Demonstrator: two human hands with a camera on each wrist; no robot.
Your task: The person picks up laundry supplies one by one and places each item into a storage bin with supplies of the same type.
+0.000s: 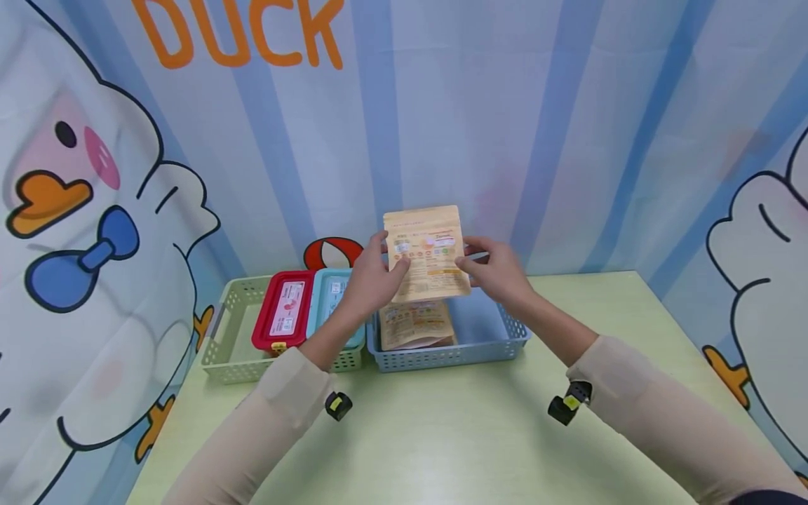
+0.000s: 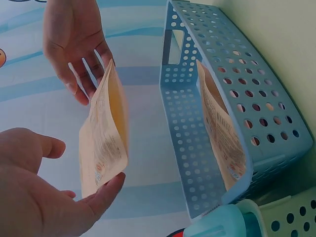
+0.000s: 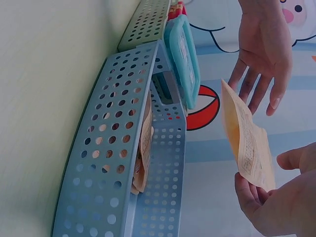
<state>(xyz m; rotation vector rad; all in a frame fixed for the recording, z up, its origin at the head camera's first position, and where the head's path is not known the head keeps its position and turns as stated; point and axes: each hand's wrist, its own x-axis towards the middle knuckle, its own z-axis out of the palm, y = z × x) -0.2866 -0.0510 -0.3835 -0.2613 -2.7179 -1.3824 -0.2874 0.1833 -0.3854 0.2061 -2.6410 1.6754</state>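
My left hand (image 1: pixel 374 277) and right hand (image 1: pixel 499 273) hold a flat tan printed pouch (image 1: pixel 426 263) by its two sides, upright above the blue basket (image 1: pixel 492 344). Fingers are behind it and thumbs in front. In the left wrist view the left thumb stands off the face of the pouch (image 2: pixel 101 143), while the fingers bear on its side edge. A similar gap shows at the right thumb in the right wrist view, with fingers against the pouch (image 3: pixel 254 153). More tan pouches (image 1: pixel 413 326) sit in the left part of the blue basket.
To the left stands a pale green basket (image 1: pixel 217 344) holding a red-lidded pack (image 1: pixel 284 308) and a teal-lidded pack (image 1: pixel 325 291). Both baskets rest on a light green table (image 1: pixel 442 435), against a blue striped cloth backdrop (image 1: pixel 473 126) printed with ducks.
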